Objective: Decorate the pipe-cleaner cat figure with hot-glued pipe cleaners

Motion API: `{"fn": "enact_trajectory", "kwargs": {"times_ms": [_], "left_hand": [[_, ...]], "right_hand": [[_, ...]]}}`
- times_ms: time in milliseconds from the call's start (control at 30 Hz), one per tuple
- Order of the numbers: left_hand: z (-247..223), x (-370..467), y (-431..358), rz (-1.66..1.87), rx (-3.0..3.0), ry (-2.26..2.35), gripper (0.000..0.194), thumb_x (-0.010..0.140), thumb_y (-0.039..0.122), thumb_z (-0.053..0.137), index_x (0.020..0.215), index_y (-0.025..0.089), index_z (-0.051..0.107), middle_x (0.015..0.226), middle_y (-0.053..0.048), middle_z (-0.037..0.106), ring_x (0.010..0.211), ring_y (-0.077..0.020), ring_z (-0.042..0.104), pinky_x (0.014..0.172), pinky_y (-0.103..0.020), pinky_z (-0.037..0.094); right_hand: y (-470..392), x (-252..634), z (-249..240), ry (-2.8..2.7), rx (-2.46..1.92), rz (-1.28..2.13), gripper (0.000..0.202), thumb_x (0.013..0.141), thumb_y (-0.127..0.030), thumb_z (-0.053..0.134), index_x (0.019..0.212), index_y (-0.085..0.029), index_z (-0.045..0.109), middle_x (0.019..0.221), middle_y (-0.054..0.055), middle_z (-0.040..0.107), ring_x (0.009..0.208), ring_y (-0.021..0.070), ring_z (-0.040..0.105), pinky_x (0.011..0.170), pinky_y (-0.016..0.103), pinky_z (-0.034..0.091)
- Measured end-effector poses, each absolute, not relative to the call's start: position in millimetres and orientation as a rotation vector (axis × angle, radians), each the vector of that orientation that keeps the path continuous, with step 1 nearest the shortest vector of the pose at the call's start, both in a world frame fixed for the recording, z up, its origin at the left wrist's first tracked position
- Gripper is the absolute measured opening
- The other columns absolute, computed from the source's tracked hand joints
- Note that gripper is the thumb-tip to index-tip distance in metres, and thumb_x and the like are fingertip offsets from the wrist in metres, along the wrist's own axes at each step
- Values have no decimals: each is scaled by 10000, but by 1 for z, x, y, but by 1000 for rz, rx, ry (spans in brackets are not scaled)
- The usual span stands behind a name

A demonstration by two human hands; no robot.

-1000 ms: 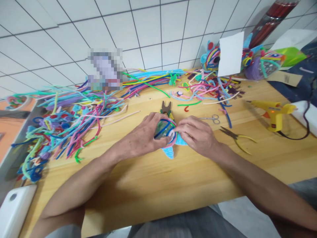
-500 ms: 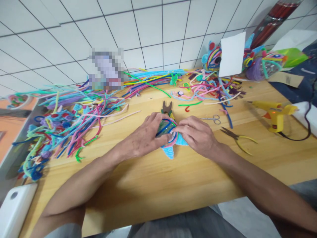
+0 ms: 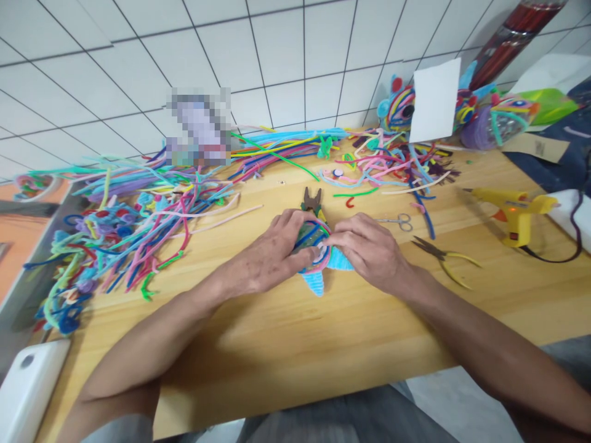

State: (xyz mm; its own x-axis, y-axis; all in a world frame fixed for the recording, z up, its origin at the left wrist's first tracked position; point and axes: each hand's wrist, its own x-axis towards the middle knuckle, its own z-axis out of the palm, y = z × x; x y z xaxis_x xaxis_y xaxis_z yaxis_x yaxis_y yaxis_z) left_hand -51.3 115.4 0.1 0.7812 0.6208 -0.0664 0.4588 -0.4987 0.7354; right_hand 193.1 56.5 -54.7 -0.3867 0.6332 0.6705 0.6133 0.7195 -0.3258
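Between my hands lies a small craft figure point(image 3: 315, 239), a clear plastic body wound with blue, green and pink pipe cleaners. Light blue fins point(image 3: 314, 283) stick out from its near side. My left hand point(image 3: 272, 255) is wrapped around its left side, thumb pressed on the top. With fingertips pinched together, my right hand point(image 3: 367, 249) works at its right edge; anything fine between those fingertips is hidden. Just behind the figure are pliers point(image 3: 312, 198) with dark jaws pointing away, their handles partly covered by the figure and my left hand.
Pipe cleaners point(image 3: 152, 227) heap along the left and back. To the right lie small scissors point(image 3: 401, 221), yellow-handled pliers point(image 3: 446, 258) and a yellow glue gun point(image 3: 514, 212) with a black cord. Finished-looking colourful figures point(image 3: 496, 126) stand at the back right by a white card point(image 3: 434, 101).
Almost nothing differs. Both hands stay on the figure, with only a slight shift of the fingers at its right edge.
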Motion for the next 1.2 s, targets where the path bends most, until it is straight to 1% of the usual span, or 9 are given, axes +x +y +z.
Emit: {"fn": "enact_trajectory", "kwargs": {"times_ms": [200, 333, 433, 633, 733, 833, 933, 1033, 1200], "left_hand": [[-1, -52, 115, 257, 2216, 771, 389, 1066, 468, 550, 1417, 303, 525, 1459, -90, 552, 1423, -305, 501, 1272, -567, 402], [0, -51, 114, 266, 2227, 765, 383, 1052, 427, 557, 1416, 310, 530, 1458, -87, 562, 1430, -309, 496, 1269, -570, 405], [1, -50, 114, 261, 2219, 771, 383, 1046, 436, 563, 1406, 311, 538, 1458, -84, 567, 1433, -308, 500, 1268, -561, 408], [3, -51, 114, 260, 2208, 740, 372, 1069, 419, 482, 1420, 299, 509, 1474, -97, 553, 1442, -294, 487, 1284, -556, 378], [3, -50, 115, 243, 2184, 775, 421, 1023, 432, 553, 1418, 292, 514, 1477, -104, 547, 1446, -307, 484, 1286, -565, 376], [3, -48, 114, 243, 2157, 827, 482, 963, 444, 637, 1409, 297, 529, 1464, -106, 549, 1434, -323, 496, 1268, -571, 402], [3, -47, 113, 261, 2162, 811, 454, 974, 442, 621, 1396, 300, 534, 1445, -103, 561, 1424, -322, 506, 1262, -573, 410], [3, -48, 113, 260, 2182, 782, 436, 976, 406, 601, 1391, 295, 528, 1440, -102, 566, 1423, -323, 503, 1266, -578, 404], [1, -50, 114, 253, 2200, 764, 414, 991, 380, 573, 1390, 287, 515, 1446, -100, 557, 1424, -316, 495, 1266, -573, 394]], "right_hand": [[58, 192, -53, -2107, -943, -30, 252, 1061, -116, 577, 1086, -263, 781, 1007, 49, 761, 914, 199, 681, 821, 358, 556], [60, 192, -54, -2081, -954, 40, 247, 1057, -145, 600, 1074, -288, 800, 1014, 44, 762, 919, 203, 685, 836, 372, 557], [61, 193, -55, -2068, -946, 71, 247, 1056, -147, 602, 1076, -290, 802, 1013, 40, 766, 921, 201, 689, 850, 374, 561], [59, 192, -56, -2071, -944, 49, 245, 1059, -138, 592, 1057, -280, 792, 1002, 42, 762, 914, 198, 692, 842, 369, 563], [58, 190, -56, -2077, -931, 11, 235, 1059, -122, 587, 1055, -257, 780, 998, 50, 760, 917, 197, 688, 839, 363, 559], [58, 190, -55, -2081, -917, -15, 223, 1054, -107, 590, 1053, -236, 773, 993, 61, 759, 921, 201, 687, 826, 360, 555], [57, 189, -55, -2082, -921, -11, 233, 1058, -114, 585, 1061, -253, 772, 989, 52, 758, 914, 200, 687, 812, 359, 550], [57, 189, -54, -2082, -918, -24, 231, 1067, -122, 578, 1061, -255, 766, 993, 51, 756, 915, 196, 689, 809, 354, 548], [57, 190, -54, -2077, -901, 36, 233, 1059, -115, 592, 1094, -258, 772, 1014, 48, 762, 934, 194, 697, 838, 357, 562]]}}
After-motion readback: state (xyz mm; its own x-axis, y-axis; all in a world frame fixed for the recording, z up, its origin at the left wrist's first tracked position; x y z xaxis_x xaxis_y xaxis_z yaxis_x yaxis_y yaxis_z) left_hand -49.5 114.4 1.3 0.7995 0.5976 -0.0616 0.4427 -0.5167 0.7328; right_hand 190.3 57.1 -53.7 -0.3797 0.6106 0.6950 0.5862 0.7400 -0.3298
